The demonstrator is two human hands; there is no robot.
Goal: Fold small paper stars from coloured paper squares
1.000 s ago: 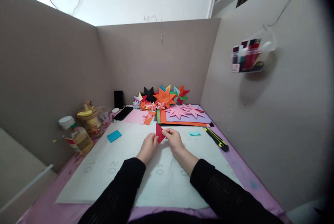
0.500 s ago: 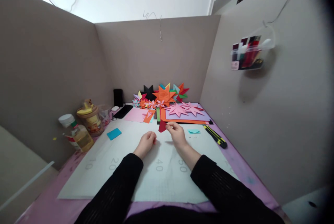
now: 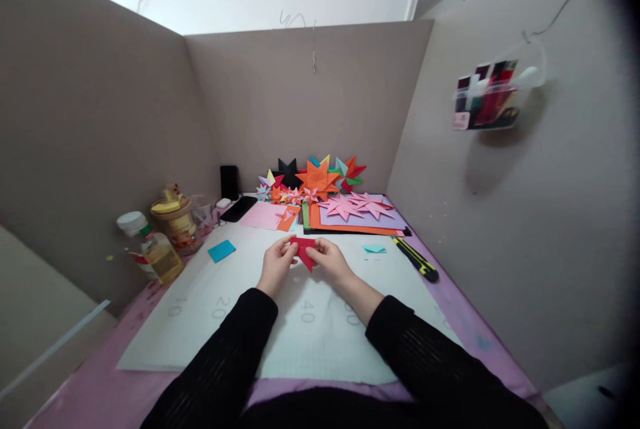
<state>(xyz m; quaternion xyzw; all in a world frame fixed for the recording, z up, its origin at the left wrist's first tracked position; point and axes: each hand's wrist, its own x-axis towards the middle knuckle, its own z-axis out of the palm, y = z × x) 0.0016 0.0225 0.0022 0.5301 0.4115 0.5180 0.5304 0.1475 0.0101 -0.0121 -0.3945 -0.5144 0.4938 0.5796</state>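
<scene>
Head-camera view of a paper-folding station enclosed by grey partition walls (image 3: pixel 100 122). The left hand (image 3: pixel 276 263) and the right hand (image 3: pixel 327 261) meet at the centre of the scene, just above a pale gridded cutting mat (image 3: pixel 280 349), and each pinches one side of a red folded paper (image 3: pixel 304 250) between thumb and fingertips. The paper is held between the two hands, its lower point turned down toward the mat; whether it touches the mat cannot be told. Both forearms wear black sleeves. On the mat, a blue paper square (image 3: pixel 221 250) lies to the left of the hands and a small light-blue paper piece (image 3: pixel 374 249) to the right. Further right, a yellow-and-black utility knife (image 3: pixel 415 259) lies at the mat's edge on the pink table cover (image 3: pixel 465 329). At the far end lie a stack of orange and lilac sheets (image 3: pixel 365 223) bearing pink paper stars (image 3: pixel 350 205), a pink sheet (image 3: pixel 263 215) to its left, and, against the far wall, an orange paper star (image 3: pixel 317 179) among other coloured stars. At the far left stand a white-capped bottle (image 3: pixel 150 252) and a yellow-lidded jar (image 3: pixel 175 222), with a black phone (image 3: pixel 239 209) lying beyond them. A clear holder (image 3: pixel 487 99) with coloured contents hangs on the right wall.
</scene>
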